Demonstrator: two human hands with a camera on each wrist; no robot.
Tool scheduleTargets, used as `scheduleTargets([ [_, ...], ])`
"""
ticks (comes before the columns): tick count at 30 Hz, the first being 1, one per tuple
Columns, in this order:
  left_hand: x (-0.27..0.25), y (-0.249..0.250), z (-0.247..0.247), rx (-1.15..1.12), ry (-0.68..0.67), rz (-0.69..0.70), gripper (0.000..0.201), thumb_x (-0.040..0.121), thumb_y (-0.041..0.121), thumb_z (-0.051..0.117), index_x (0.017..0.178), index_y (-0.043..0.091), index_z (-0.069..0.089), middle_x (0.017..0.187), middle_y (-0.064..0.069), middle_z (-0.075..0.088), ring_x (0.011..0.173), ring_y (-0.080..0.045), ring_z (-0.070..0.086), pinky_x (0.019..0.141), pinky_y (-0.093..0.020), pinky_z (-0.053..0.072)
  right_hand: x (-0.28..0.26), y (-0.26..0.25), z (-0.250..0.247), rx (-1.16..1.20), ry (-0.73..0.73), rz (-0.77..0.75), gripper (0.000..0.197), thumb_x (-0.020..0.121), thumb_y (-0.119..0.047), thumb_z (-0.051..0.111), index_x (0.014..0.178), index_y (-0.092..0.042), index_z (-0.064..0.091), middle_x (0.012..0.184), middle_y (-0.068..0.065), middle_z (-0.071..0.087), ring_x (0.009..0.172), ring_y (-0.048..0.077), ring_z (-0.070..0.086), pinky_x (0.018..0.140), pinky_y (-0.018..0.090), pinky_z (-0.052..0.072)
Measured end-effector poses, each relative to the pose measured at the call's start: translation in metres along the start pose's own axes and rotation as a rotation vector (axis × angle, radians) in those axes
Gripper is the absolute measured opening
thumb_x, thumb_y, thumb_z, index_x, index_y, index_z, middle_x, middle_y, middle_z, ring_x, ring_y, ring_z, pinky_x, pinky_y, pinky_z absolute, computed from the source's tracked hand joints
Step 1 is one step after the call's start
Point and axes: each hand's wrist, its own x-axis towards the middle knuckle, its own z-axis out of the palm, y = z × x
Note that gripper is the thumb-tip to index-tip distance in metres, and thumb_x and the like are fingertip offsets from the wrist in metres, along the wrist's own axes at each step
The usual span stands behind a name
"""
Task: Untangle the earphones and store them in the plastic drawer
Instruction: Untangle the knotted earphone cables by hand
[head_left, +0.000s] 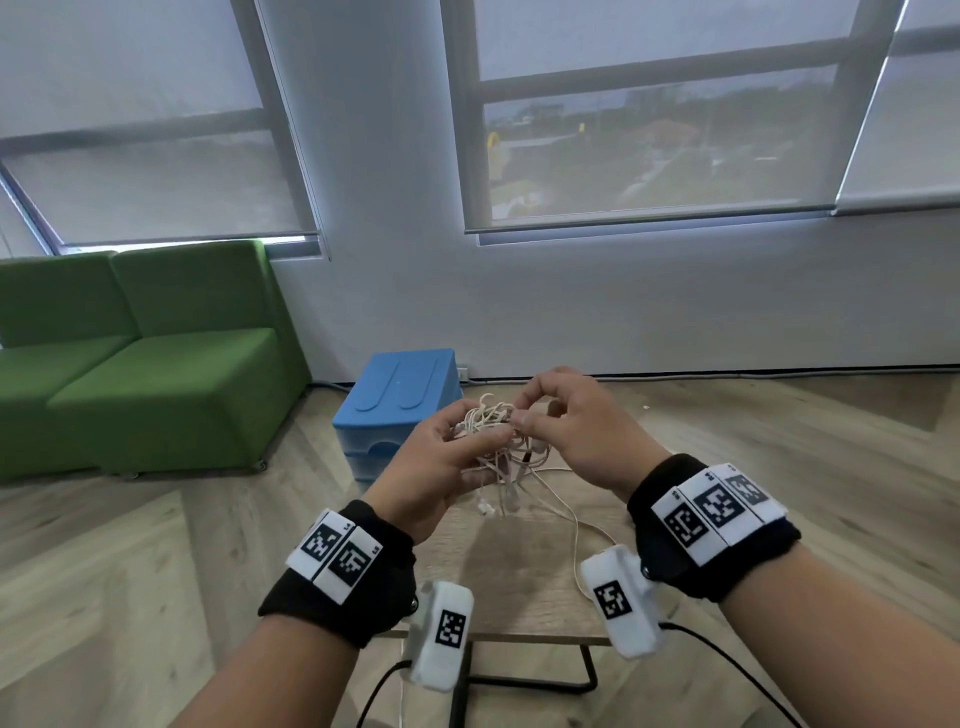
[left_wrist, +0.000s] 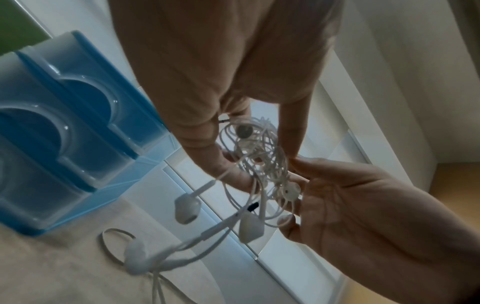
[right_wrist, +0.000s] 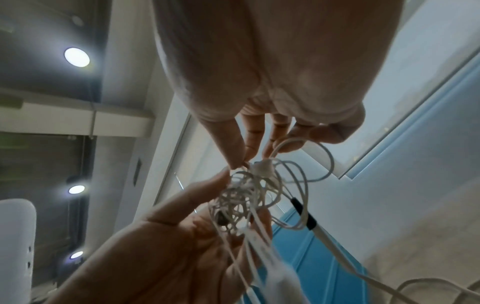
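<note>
A tangle of white wired earphones (head_left: 493, 436) hangs in the air between both hands, above a small wooden table (head_left: 519, 603). My left hand (head_left: 483, 452) cradles the bundle from below, with its thumb pressed on top. My right hand (head_left: 522, 413) pinches a strand at the upper right of the knot. In the left wrist view, several earbuds (left_wrist: 187, 207) dangle under the tangle (left_wrist: 259, 156). One cable (head_left: 571, 525) trails down onto the table. The blue plastic drawer unit (head_left: 395, 410) stands at the table's far side, behind the hands, with its drawers closed.
A green sofa (head_left: 156, 364) stands to the left against the wall. Wooden floor (head_left: 779, 467) surrounds the table, which has thin black metal legs (head_left: 587, 675). A white wall and blinded windows (head_left: 649, 130) lie beyond the drawer unit.
</note>
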Motion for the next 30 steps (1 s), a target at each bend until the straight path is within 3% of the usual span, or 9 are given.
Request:
scheduleTargets([
  [6, 0.004, -0.004, -0.002, 0.232, 0.118, 0.059, 0.015, 0.088, 0.002, 0.072, 0.091, 0.015, 0.065, 0.078, 0.0, 0.068, 0.07, -0.012, 0.06, 0.062, -0.026, 0.045, -0.001, 0.0, -0.008, 0.053, 0.012, 0.008, 0.007, 0.096, -0.018, 0.067, 0.091, -0.014, 0.066, 0.077, 0.0, 0.061, 0.067, 0.016, 0.053, 0.069, 0.034, 0.047],
  [9, 0.005, -0.004, -0.004, 0.372, 0.156, 0.085, 0.016, 0.083, 0.0, 0.07, 0.084, 0.015, 0.065, 0.068, 0.003, 0.062, 0.061, -0.011, 0.053, 0.054, -0.023, 0.041, -0.003, -0.002, -0.009, 0.152, -0.006, -0.009, 0.007, 0.1, -0.011, 0.061, 0.094, -0.006, 0.063, 0.085, 0.004, 0.073, 0.072, 0.015, 0.059, 0.068, 0.027, 0.05],
  [12, 0.004, -0.002, -0.002, 0.412, 0.152, 0.097, 0.022, 0.081, -0.005, 0.067, 0.078, 0.017, 0.062, 0.062, 0.007, 0.06, 0.056, -0.009, 0.051, 0.049, -0.019, 0.041, -0.004, -0.005, -0.006, 0.274, -0.053, 0.059, 0.008, 0.105, -0.009, 0.05, 0.097, -0.007, 0.053, 0.089, 0.012, 0.075, 0.067, 0.02, 0.057, 0.053, 0.026, 0.044],
  [15, 0.003, -0.001, -0.002, 0.417, 0.158, 0.101, 0.023, 0.082, -0.006, 0.068, 0.087, 0.015, 0.06, 0.066, 0.008, 0.061, 0.053, -0.005, 0.049, 0.05, -0.02, 0.041, -0.001, -0.005, -0.003, 0.291, -0.014, 0.087, 0.01, 0.107, -0.011, 0.046, 0.098, -0.012, 0.05, 0.077, 0.014, 0.065, 0.061, 0.023, 0.055, 0.049, 0.03, 0.042],
  [18, 0.002, 0.0, -0.002, 0.333, 0.096, 0.08, 0.041, 0.084, -0.003, 0.074, 0.115, 0.02, 0.06, 0.081, -0.003, 0.059, 0.052, -0.008, 0.046, 0.048, -0.021, 0.039, 0.001, -0.007, -0.002, 0.282, 0.031, 0.121, 0.009, 0.107, -0.013, 0.045, 0.101, -0.012, 0.051, 0.07, 0.009, 0.058, 0.055, 0.02, 0.053, 0.047, 0.029, 0.042],
  [20, 0.001, 0.0, 0.0, 0.356, 0.057, 0.117, 0.047, 0.085, 0.011, 0.083, 0.124, 0.028, 0.064, 0.082, 0.0, 0.061, 0.055, -0.01, 0.048, 0.052, -0.021, 0.04, 0.004, -0.008, -0.003, 0.262, 0.028, 0.123, 0.008, 0.107, -0.013, 0.047, 0.101, -0.012, 0.052, 0.069, 0.008, 0.057, 0.053, 0.018, 0.052, 0.047, 0.028, 0.041],
  [22, 0.001, -0.002, 0.001, 0.37, 0.026, 0.159, 0.035, 0.085, 0.014, 0.083, 0.118, 0.018, 0.071, 0.083, -0.006, 0.069, 0.063, -0.01, 0.063, 0.062, -0.022, 0.051, 0.007, -0.01, -0.004, 0.247, 0.019, 0.114, 0.008, 0.106, -0.012, 0.049, 0.1, -0.011, 0.054, 0.066, 0.007, 0.055, 0.053, 0.016, 0.049, 0.047, 0.028, 0.04],
  [25, 0.003, -0.005, -0.002, 0.478, 0.005, 0.19, 0.013, 0.086, 0.012, 0.083, 0.094, 0.011, 0.074, 0.093, -0.019, 0.074, 0.085, -0.025, 0.071, 0.087, -0.044, 0.057, 0.01, -0.016, -0.008, 0.246, 0.02, 0.114, 0.007, 0.105, -0.009, 0.049, 0.099, -0.009, 0.054, 0.059, 0.004, 0.048, 0.053, 0.015, 0.045, 0.048, 0.028, 0.038],
  [30, 0.004, -0.01, -0.008, 0.542, 0.024, 0.171, 0.016, 0.083, 0.013, 0.084, 0.076, 0.019, 0.071, 0.076, -0.005, 0.069, 0.074, -0.017, 0.064, 0.074, -0.03, 0.051, 0.015, -0.021, -0.013, 0.335, 0.078, 0.188, 0.01, 0.104, -0.007, 0.047, 0.101, -0.014, 0.053, 0.049, -0.007, 0.046, 0.05, 0.017, 0.051, 0.051, 0.03, 0.042],
])
